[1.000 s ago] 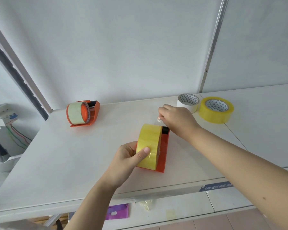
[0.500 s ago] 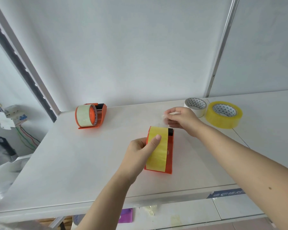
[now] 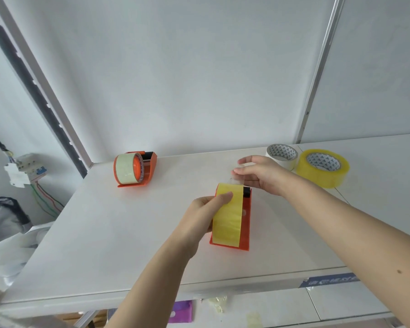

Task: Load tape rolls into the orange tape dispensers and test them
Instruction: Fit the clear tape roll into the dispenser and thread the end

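Note:
An orange tape dispenser (image 3: 245,223) stands near the table's front with a yellow tape roll (image 3: 227,216) mounted in it. My left hand (image 3: 204,216) grips the roll from the left, thumb across its face. My right hand (image 3: 260,174) is just behind the dispenser, pinching the clear tape end (image 3: 237,179) pulled up from the roll past the black cutter. A second orange dispenser (image 3: 137,170) holding a pale green roll sits at the back left, away from both hands.
A white tape roll (image 3: 282,156) and a larger yellow tape roll (image 3: 323,168) lie flat at the back right on the white table (image 3: 104,233). Behind stands a white wall. Wiring and a breaker hang at the left.
My right hand has lifted and drawn the tape end farther out from the roll. The view has shifted slightly, and my left hand keeps its hold on the roll.

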